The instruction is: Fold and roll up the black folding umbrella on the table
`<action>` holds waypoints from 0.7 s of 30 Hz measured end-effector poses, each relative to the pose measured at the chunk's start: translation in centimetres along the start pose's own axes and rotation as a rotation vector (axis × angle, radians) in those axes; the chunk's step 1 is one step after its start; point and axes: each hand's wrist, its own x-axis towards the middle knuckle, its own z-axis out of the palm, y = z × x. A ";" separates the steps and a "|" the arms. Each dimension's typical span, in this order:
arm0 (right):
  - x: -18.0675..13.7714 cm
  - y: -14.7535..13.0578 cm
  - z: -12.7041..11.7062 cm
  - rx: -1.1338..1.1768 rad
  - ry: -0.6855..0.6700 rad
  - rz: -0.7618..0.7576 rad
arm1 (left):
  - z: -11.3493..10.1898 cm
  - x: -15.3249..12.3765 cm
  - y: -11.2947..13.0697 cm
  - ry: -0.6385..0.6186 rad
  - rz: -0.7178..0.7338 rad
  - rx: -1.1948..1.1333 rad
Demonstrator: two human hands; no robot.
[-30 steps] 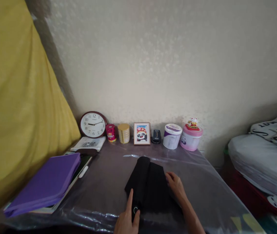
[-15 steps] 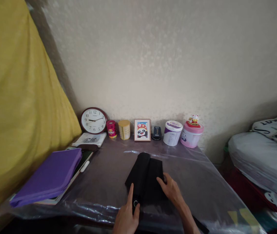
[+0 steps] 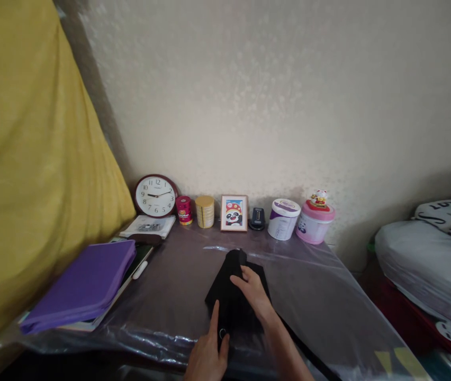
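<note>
A folded black garment (image 3: 225, 293) lies on the plastic-covered table (image 3: 170, 312) in front of me. My left hand (image 3: 208, 352) presses its near end, with the index finger stretched out and the other fingers curled. My right hand (image 3: 252, 288) lies across the middle of the garment, fingers spread flat on the cloth and reaching toward its far left fold. Neither hand lifts the cloth off the table.
Along the wall stand a clock (image 3: 155, 196), a red tin (image 3: 185, 210), a gold tin (image 3: 205, 211), a framed panda picture (image 3: 234, 213), a white canister (image 3: 283, 219) and a pink container (image 3: 314, 222). A purple folder (image 3: 84, 283) lies left; bedding (image 3: 427, 264) right.
My right hand slid from the garment's right edge leftward onto its middle. The left hand has stayed on the near end.
</note>
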 end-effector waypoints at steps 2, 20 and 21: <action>0.8 0.7 1.5 -0.089 0.024 0.013 | 0.0 0.0 0.0 0.002 -0.004 0.025; 0.7 -0.7 4.8 -0.667 -0.121 0.050 | -0.6 -0.3 0.0 -0.078 0.065 0.024; 0.6 -0.8 4.9 -0.669 -0.140 0.032 | -0.7 -0.2 0.0 -0.102 0.081 0.061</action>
